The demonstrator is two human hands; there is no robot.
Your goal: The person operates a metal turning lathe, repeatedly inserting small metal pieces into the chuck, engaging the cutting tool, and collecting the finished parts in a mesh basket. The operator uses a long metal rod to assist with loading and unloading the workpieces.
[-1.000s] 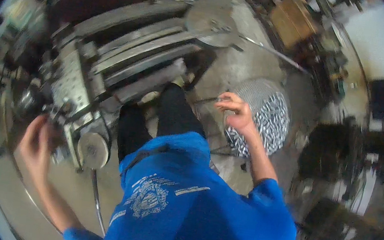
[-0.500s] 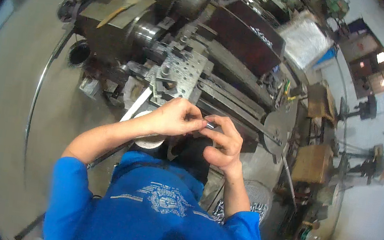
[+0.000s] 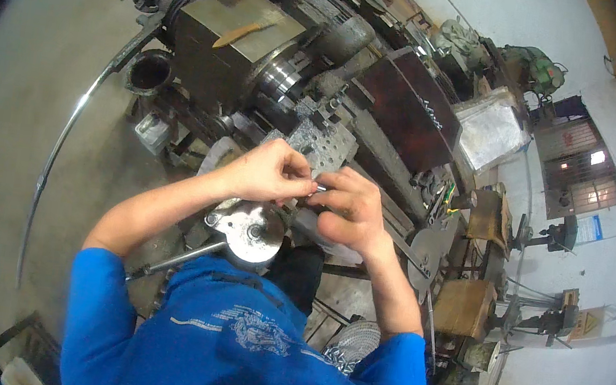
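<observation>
Over the front of a lathe, my two hands meet at a small shiny metal cylinder (image 3: 320,189). My left hand (image 3: 266,172) pinches one end between thumb and forefinger. Curled fingers of my right hand (image 3: 352,207) hold it from the other side and partly cover it, so its full shape is hidden. Just beyond the hands lies the lathe's carriage plate (image 3: 329,147), drilled with holes. Below my left hand is a round, bright metal disc (image 3: 253,233), with a bar handle (image 3: 180,260) beside it.
A wooden-handled brush (image 3: 239,34) rests on the headstock (image 3: 213,54), left of the shiny chuck (image 3: 279,80). Small metal parts lie on a dark red-brown tray (image 3: 409,116). A basket of metal parts (image 3: 351,344) stands near my right elbow. Drill presses (image 3: 548,237) line the right wall.
My view has shifted, bringing the round disc and more of the wall into sight. Both hands stay together around the metal cylinder, with their grip much the same.
</observation>
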